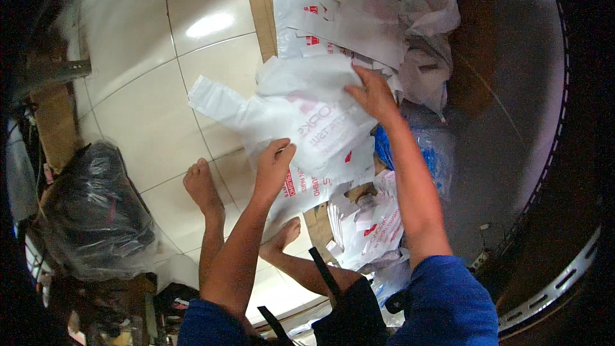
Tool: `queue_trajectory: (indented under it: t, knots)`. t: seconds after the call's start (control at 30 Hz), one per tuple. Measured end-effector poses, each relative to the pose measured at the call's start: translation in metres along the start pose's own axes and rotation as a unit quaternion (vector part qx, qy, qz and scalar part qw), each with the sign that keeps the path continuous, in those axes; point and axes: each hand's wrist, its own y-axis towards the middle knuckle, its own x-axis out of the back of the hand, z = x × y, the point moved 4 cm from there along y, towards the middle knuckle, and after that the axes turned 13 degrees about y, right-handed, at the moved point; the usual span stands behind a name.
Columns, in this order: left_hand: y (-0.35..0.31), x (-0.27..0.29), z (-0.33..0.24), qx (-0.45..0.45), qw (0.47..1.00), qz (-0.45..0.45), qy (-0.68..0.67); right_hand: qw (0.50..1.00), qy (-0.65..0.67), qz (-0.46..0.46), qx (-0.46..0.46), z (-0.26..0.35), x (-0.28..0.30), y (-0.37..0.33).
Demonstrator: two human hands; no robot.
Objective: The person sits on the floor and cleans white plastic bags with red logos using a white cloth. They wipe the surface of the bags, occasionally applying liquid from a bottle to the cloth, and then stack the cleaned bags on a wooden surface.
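A thin white plastic carrier bag [275,112] with red print spreads out in front of me, one handle loop pointing to the far left. My left hand [275,165] is closed at the bag's near left edge, its fingers curled and thumb pressed in against the plastic. At the far right edge, my right hand [377,94] has thumb and forefinger apart, touching the bag; its other fingers are hidden. Beneath this bag lies another printed plastic bag [333,187], partly covered.
Beyond the hands, flat white bags [301,9] are stacked on brown cardboard [259,0]. Crumpled clear plastic [432,6] adjoins them. Nearer me is a pile of folded bags [365,234]. A blue plastic-wrapped bundle [429,154] sits right. A dark plastic-covered bundle [96,211] stands left on tiles.
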Motion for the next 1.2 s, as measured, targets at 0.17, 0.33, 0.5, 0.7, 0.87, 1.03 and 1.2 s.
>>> queue_trajectory:
  t: [0.17,0.33,0.5,0.7,0.87,1.03,1.2]
  knots:
    - [-0.046,-0.020,-0.082,-0.038,0.971,-0.035,-0.232,0.999,-0.010,-0.019,0.036,0.130,0.005,-0.096]
    - [-0.114,-0.020,-0.104,-0.020,0.963,-0.141,-0.228,0.996,-0.002,0.022,0.091,0.203,-0.030,-0.175]
    - [-0.170,-0.001,-0.084,0.132,0.935,-0.267,-0.192,0.996,0.029,0.080,0.042,0.242,-0.037,-0.209]
    - [-0.261,-0.004,-0.128,-0.069,0.964,-0.255,-0.019,0.988,0.145,-0.024,-0.045,0.279,0.003,-0.273]
    - [-0.311,-0.001,-0.141,0.054,0.848,-0.255,-0.462,0.872,0.403,-0.053,-0.273,0.281,0.007,-0.375]
    - [-0.387,0.006,-0.245,-0.107,0.863,-0.196,-0.453,0.344,0.821,0.101,-0.444,0.345,0.019,-0.373]
    - [-0.465,0.019,-0.314,-0.198,0.848,-0.171,-0.460,0.240,0.901,0.111,-0.344,0.429,0.101,-0.332]
